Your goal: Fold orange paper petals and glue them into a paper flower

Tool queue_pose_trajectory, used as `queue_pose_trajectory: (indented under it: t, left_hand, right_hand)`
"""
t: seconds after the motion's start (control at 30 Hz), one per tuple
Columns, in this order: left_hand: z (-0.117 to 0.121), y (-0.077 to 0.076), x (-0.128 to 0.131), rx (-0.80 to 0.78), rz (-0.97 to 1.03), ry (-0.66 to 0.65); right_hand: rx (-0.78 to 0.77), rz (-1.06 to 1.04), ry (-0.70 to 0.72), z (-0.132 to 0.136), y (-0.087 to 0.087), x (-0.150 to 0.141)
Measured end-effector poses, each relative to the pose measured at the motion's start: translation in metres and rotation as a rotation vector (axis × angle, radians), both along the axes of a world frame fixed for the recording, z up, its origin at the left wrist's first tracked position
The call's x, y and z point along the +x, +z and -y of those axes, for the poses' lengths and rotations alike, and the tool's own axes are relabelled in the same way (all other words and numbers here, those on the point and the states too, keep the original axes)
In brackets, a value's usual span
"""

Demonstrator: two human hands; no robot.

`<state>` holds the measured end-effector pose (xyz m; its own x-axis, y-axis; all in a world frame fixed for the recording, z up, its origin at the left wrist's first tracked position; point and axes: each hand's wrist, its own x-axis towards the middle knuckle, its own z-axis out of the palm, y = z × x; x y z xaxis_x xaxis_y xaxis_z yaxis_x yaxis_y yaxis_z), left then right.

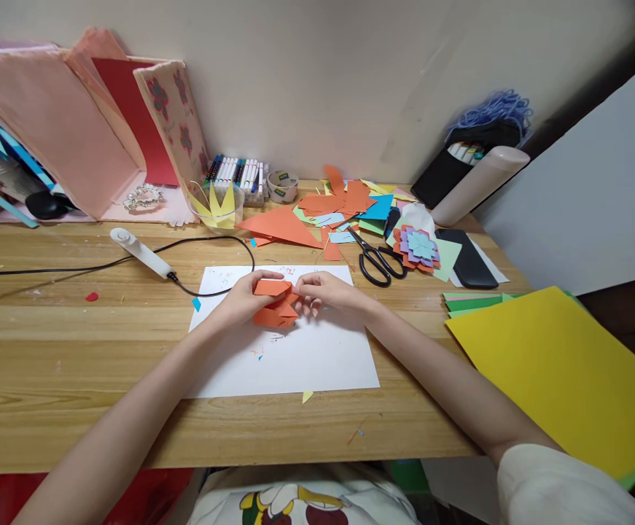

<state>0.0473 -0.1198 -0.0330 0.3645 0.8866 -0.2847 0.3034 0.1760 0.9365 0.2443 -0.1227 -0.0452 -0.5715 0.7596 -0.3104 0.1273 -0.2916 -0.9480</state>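
Between my hands is a folded piece of orange paper (276, 311) with several pointed flaps, held just over a white sheet of paper (295, 368). My left hand (246, 297) grips its left side, thumb on top and fingers behind. At the right edge, my right hand (322, 292) pinches a flap between thumb and forefinger, the other fingers curled below. Small coloured scraps lie on the white sheet. Black-handled scissors (375, 261) rest beyond my right hand, beside a layered paper flower (416, 248) in orange, purple and light blue.
A white corded tool (139, 251) lies at left, its black cable looping toward the sheet. Orange paper cutoffs (344, 200), a tape roll (283, 187) and markers (238, 175) stand along the wall. A black phone (467, 259) and yellow paper (563, 372) are at right.
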Motion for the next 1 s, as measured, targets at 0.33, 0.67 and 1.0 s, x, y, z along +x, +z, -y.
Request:
queue_pose_trajectory:
  t: [0.33,0.67,1.0]
  left_hand:
    - [-0.001,-0.006,0.0,-0.111,0.057,0.042]
    - [-0.003,-0.006,-0.003,-0.064,0.061,-0.049]
    - [-0.003,-0.003,-0.001,-0.027,-0.012,-0.044]
  right_hand:
    - [0.049,-0.014,-0.031,0.0,0.0,0.001]
    - [-0.014,-0.137,-0.001,-0.004,-0.008,0.007]
    - [-0.092,-0.07,0.079,-0.007,-0.005,0.012]
